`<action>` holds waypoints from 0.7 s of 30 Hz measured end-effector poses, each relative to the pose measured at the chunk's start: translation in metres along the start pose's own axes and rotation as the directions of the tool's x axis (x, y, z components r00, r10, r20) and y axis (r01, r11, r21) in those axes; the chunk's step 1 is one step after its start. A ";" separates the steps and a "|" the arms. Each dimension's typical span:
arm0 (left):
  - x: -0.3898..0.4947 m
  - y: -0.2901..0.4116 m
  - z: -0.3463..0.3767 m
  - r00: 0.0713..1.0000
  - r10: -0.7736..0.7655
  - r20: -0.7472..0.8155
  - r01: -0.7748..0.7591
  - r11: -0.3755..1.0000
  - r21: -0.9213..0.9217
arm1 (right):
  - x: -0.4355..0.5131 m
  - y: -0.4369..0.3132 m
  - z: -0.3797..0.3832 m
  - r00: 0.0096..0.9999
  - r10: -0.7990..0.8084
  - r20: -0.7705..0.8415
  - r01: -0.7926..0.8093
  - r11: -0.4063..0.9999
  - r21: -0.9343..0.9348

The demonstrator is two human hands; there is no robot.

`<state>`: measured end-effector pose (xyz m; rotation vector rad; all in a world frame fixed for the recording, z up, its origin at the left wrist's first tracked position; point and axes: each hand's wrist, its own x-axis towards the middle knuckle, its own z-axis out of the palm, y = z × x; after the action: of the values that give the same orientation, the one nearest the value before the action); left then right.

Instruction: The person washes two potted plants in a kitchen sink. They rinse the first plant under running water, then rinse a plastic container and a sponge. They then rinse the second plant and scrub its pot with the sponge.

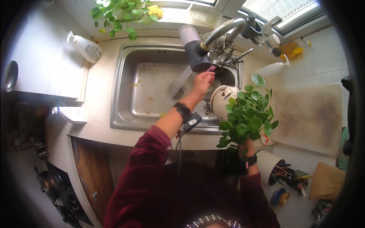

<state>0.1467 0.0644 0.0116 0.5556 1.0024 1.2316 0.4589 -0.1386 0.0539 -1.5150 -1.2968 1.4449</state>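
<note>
My left hand reaches across the sink, fingers bent, just below the dark faucet head. A small pink thing shows at its fingertips; whether I grip it is unclear. Water streams from the faucet head towards the drain in the large stainless steel basin. At the basin's right stands a cream ceramic flowerpot with painted dark leaves, tilted, its round-leaved green plant spilling towards me. My right hand supports the potted plant from the near side, its fingers hidden by leaves.
White pump bottles stand left and right of the sink, with a white bottle front left. A cutting board lies at right, above a utensil holder. A cable hangs from my left wrist. Pots sit lower left.
</note>
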 end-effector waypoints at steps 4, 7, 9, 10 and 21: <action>-0.039 0.016 -0.081 0.972 -0.230 0.043 0.226 0.872 -0.435 | 0.015 0.013 0.028 0.988 0.108 0.106 -0.125 0.978 0.167; -0.060 0.040 -0.096 0.954 -0.301 -0.015 0.273 0.885 -0.378 | 0.026 0.011 0.069 0.981 0.120 0.152 -0.164 0.930 0.329; -0.074 0.058 -0.099 0.956 -0.290 -0.049 0.265 0.922 -0.281 | 0.037 0.006 0.097 0.976 0.101 0.195 -0.170 0.909 0.380; -0.081 0.064 -0.098 0.966 -0.256 -0.045 0.239 0.944 -0.228 | 0.042 0.005 0.111 0.972 0.091 0.215 -0.173 0.897 0.406; -0.081 0.070 -0.091 0.992 0.123 -0.006 -0.122 0.980 -0.154 | 0.079 0.003 0.187 0.918 -0.186 0.349 -0.103 0.739 0.666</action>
<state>0.0323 -0.0064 0.0505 0.5041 0.8710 1.4043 0.2697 -0.0956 -0.0047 -0.7144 -0.8316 1.9791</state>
